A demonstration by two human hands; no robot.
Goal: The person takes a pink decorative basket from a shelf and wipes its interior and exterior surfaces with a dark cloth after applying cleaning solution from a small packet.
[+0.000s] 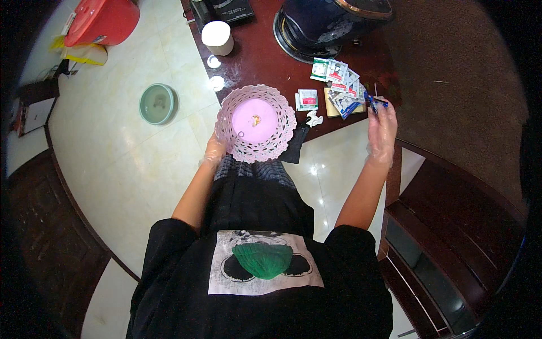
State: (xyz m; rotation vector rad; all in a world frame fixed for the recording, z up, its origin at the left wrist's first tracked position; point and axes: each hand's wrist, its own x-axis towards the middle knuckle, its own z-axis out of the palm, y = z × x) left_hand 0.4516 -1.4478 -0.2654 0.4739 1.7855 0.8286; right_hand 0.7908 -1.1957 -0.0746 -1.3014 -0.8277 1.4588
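My left hand [215, 149], in a clear plastic glove, grips the near left rim of a pink openwork plastic basket [255, 120]. A small ring and a small yellowish thing lie on the basket's bottom. At the table's right side my right hand [382, 123], also gloved, has its fingers on a small blue and black object [377, 103] that I cannot identify. Beside those fingers is a pile of small printed sachets [345, 82], partly on a yellowish block [334, 109]. Two more sachets [307, 99] lie left of the pile, with a crumpled white tissue [314, 119] below them.
The dark red table [262, 63] also bears a white tissue roll [217, 38], a black box [233, 10] and a large dark pot [330, 25]. A green basin [157, 104] stands on the tiled floor, a red lidded tub [103, 23] farther off. Dark wooden furniture [449, 237] is at the right.
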